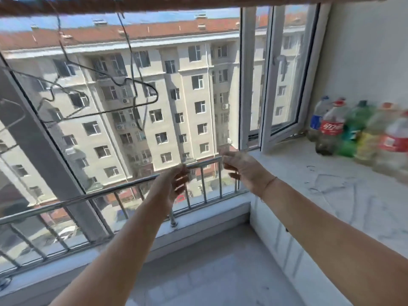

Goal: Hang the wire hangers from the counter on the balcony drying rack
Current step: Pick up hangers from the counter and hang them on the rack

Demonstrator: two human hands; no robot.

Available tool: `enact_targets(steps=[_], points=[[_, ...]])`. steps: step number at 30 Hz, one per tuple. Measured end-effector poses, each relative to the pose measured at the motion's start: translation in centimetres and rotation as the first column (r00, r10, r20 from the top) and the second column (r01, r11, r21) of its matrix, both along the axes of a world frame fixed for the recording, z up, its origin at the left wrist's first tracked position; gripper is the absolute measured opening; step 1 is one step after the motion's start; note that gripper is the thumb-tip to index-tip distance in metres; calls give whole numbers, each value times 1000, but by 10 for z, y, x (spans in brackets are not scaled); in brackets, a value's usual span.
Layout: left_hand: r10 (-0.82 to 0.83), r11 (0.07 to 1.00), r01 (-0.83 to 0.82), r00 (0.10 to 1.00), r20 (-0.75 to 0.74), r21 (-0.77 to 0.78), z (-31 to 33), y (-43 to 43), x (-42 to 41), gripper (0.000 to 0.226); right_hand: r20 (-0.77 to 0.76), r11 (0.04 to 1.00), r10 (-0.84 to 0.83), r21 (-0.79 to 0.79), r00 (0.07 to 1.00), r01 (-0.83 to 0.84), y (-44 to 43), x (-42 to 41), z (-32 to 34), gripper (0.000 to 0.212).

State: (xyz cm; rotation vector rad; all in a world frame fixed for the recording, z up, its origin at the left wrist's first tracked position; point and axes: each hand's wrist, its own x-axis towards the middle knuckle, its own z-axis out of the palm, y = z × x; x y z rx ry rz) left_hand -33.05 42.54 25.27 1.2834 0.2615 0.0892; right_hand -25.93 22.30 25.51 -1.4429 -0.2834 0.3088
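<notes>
Dark wire hangers (123,93) hang from the rusty brown rack bar (154,5) across the top of the view, in front of the window. Another pale hanger (13,115) shows at the far left. On the white marble counter (287,173) at the right lie more thin wire hangers (331,184), faint against the stone. My left hand (174,184) and my right hand (238,166) are stretched out at rail height, well below the hung hangers. Both hold nothing, with fingers loosely curled and apart.
A metal guard rail (110,191) runs along the window sill. A window sash (282,85) stands open inward at the right. Several plastic bottles (353,131) line the counter's back by the wall. White cabinet fronts (287,250) sit under the counter; grey floor lies below.
</notes>
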Motion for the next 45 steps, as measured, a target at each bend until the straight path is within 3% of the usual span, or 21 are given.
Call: enact_targets(steps=[8,16,21,27,32,36,39,42,45], points=[[-375,911,392,916,-141,125,-66,-123,35,27,56,902,-392,-177,918,395,-139,-4,-65,58],[-621,742,658,746,-240,125,-119,-275,48,28,-65,687,-703,-318,708,653,-299,-53,-124,62],[-734,609,786,608,-301,103,-145,-371,56,31,-142,578,-807,-383,572,720,-392,-94,-160,58],[-758,580,815,543,-361,8,-181,-469,51,28,-236,502,-864,-458,444,734,-482,-121,-205,51],[-715,653,738,527,-460,-170,-221,-511,49,21,-337,543,-839,-485,427,685,-517,-111,-237,55],[-648,736,614,517,-560,-285,-244,-534,51,9,-392,576,-816,-490,425,654,-524,-90,-253,47],[-621,764,555,493,-609,-329,-257,-551,53,14,-425,592,-802,-474,419,652,-526,-75,-262,8],[-616,768,533,463,-637,-355,-264,-564,58,39,-480,591,-786,-405,388,697,-524,-64,-260,9],[-628,759,534,447,-638,-372,-268,-571,65,44,-577,596,-743,-336,340,730,-525,-55,-261,11]])
